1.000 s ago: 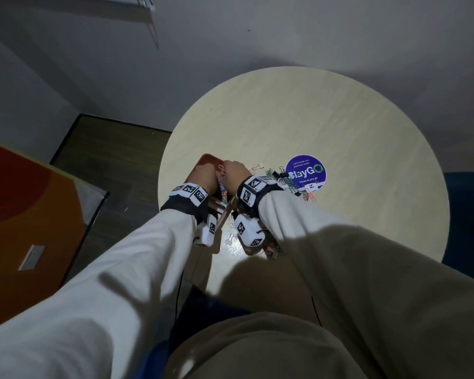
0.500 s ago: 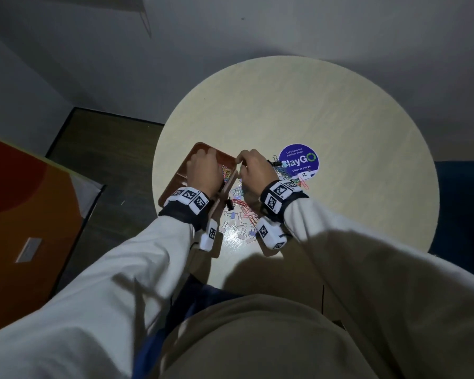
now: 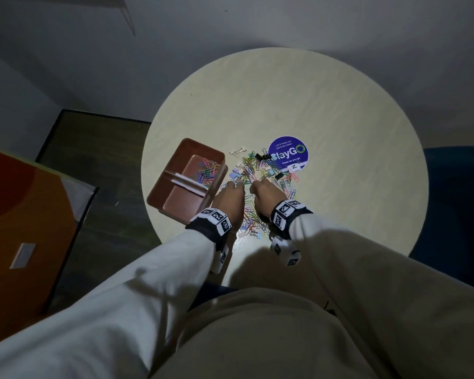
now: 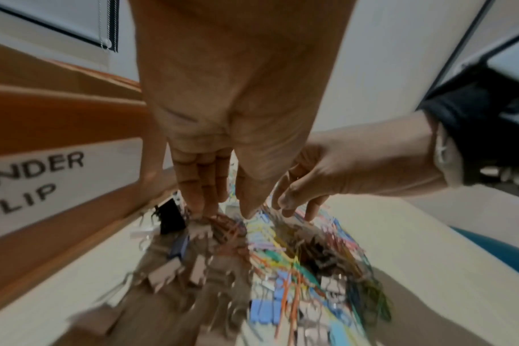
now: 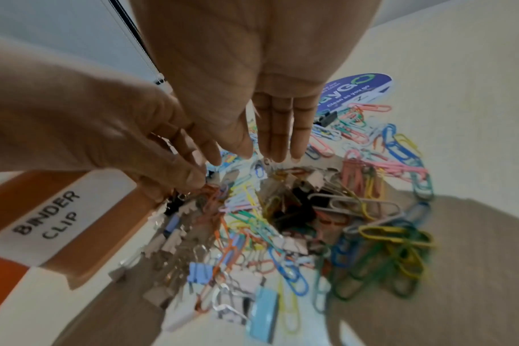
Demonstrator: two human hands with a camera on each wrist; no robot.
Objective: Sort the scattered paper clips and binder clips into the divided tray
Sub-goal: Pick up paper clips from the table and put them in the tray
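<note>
The brown divided tray [image 3: 159, 192] sits at the bench's [image 3: 340, 105] left edge, paper clips in its far compartment. Just beside it, the left hand [image 3: 228, 199] and right hand [image 3: 267, 194], fingers straight and released, reach into the clip pile [image 3: 260, 170].

Round table [image 3: 326, 105] pale cream. Divided tray [image 3: 159, 196] reddish brown, white label [image 5: 59, 220] black lettering. Paper clips [image 5: 394, 236] pink, blue, yellow, green, orange. Binder clips [image 5: 200, 272] black, light blue. Sticker [image 3: 288, 155] purple, white and green lettering.
</note>
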